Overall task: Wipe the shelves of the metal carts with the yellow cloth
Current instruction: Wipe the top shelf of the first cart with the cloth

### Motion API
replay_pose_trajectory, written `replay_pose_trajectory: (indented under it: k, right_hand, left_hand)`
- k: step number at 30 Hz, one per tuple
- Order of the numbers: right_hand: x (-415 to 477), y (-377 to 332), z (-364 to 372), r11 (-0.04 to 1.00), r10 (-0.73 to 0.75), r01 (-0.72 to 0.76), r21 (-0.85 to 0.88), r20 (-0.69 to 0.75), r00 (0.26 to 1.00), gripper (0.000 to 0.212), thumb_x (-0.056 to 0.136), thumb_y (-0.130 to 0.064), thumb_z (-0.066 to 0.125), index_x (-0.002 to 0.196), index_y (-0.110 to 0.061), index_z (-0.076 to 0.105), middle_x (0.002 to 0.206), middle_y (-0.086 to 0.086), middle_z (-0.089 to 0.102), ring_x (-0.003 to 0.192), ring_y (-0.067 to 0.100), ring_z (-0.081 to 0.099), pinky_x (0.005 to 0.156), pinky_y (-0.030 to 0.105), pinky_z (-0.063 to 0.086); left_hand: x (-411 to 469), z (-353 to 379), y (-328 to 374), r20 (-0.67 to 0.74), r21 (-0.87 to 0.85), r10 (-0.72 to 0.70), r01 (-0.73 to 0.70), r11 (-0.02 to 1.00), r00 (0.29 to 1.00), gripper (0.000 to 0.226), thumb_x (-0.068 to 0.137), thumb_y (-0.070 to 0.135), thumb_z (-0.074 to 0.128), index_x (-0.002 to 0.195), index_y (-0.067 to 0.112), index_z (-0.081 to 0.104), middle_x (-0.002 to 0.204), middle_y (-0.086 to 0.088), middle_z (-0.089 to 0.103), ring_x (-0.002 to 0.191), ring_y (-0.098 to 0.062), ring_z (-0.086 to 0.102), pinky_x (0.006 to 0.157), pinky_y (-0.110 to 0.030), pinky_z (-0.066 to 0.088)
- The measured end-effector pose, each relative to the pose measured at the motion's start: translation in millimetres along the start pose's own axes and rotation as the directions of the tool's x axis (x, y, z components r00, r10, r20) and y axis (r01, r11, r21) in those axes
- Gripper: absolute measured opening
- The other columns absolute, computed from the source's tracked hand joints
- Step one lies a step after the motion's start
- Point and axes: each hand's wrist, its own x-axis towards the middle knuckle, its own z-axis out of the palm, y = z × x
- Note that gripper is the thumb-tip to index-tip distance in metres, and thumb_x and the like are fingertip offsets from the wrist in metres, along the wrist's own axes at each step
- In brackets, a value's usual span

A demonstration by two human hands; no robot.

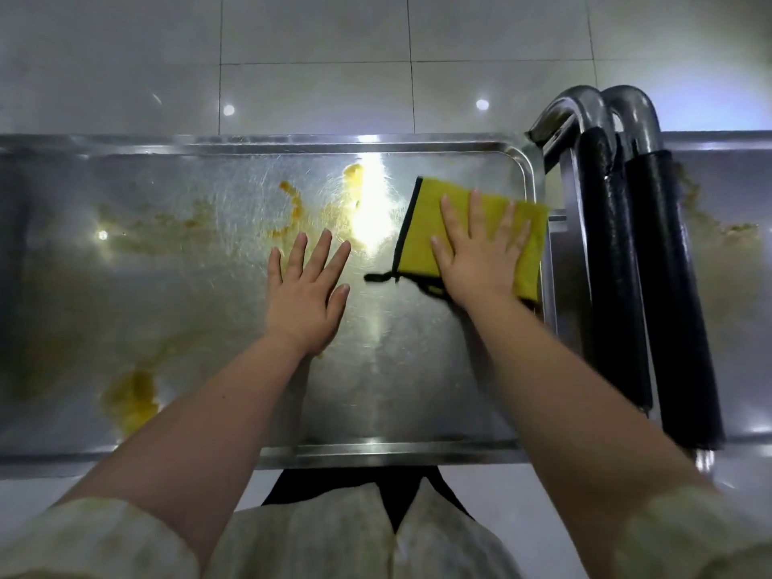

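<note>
A metal cart's top shelf (397, 390) fills the middle of the view. Yellow-brown smears (129, 394) mark its left half and far middle. The yellow cloth (422, 227), folded with a black edge and loop, lies flat at the shelf's right end. My right hand (480, 252) presses flat on the cloth, fingers spread. My left hand (309, 286) rests flat on the bare metal to the left of the cloth, fingers apart, holding nothing.
Two black-padded push handles (651, 286) with chrome bends stand side by side just right of the shelf. A second cart's shelf (731, 227), also smeared, lies beyond them. Pale tiled floor (313, 56) surrounds the carts.
</note>
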Motion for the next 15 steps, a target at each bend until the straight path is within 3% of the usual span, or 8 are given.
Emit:
replay_pose_trajectory:
  k: [4,7,10,12,15]
  right_hand:
    - [-139.8,6.3,48.7,0.988,-0.153,0.153,0.010,0.042,0.987,0.060,0.096,-0.064,0.014,0.153,-0.047,0.007,0.164,0.002,0.007,0.145,0.050,-0.006,0.112,0.070,0.000]
    - [-213.2,-7.6,67.7,0.922,-0.382,0.386,-0.009,0.127,0.915,0.058,0.095,-0.061,0.030,0.151,-0.046,0.023,0.161,0.001,0.024,0.144,0.053,0.008,0.108,0.073,0.013]
    - [-176.0,-32.3,65.9,0.844,-0.530,0.536,-0.027,0.114,0.840,0.056,0.096,-0.061,0.031,0.150,-0.048,0.024,0.161,-0.003,0.024,0.143,0.053,0.015,0.110,0.072,0.012]
    - [-117.3,-57.1,51.5,0.852,-0.520,0.521,-0.047,0.028,0.854,0.055,0.097,-0.063,0.025,0.150,-0.049,0.023,0.162,-0.005,0.020,0.144,0.052,0.012,0.111,0.072,0.007]
    - [-14.7,-94.1,18.3,0.915,-0.400,0.399,-0.053,0.003,0.917,0.057,0.096,-0.065,0.011,0.151,-0.051,0.004,0.164,-0.008,-0.003,0.146,0.049,-0.008,0.112,0.069,-0.007]
  left_hand:
    - [1.0,-1.0,1.6,0.019,0.014,-0.012,0.012,1.000,1.000,0.059,0.098,0.051,0.010,0.155,0.039,0.000,0.164,0.006,-0.005,0.151,-0.028,-0.006,0.118,-0.056,-0.005]
    - [-0.9,-2.6,2.9,0.033,0.020,-0.024,0.023,1.000,0.999,0.059,0.098,0.051,0.007,0.155,0.038,-0.003,0.164,0.006,-0.008,0.151,-0.027,-0.008,0.118,-0.057,-0.005]
    - [-1.8,-5.7,1.8,0.042,-0.008,0.004,-0.004,1.000,0.999,0.060,0.097,0.048,0.006,0.155,0.036,0.001,0.164,0.005,-0.005,0.151,-0.026,-0.006,0.119,-0.055,-0.006]
    - [0.7,-11.2,-0.5,0.011,-0.107,0.003,-0.002,0.994,1.000,0.058,0.099,0.041,0.012,0.156,0.031,0.009,0.164,0.000,0.003,0.151,-0.028,-0.001,0.119,-0.051,-0.005]
    - [10.0,-24.8,-15.8,-0.069,-0.309,-0.204,0.173,0.935,0.977,0.055,0.102,0.030,0.026,0.155,0.023,0.019,0.164,-0.006,0.011,0.151,-0.031,0.002,0.119,-0.049,-0.001]
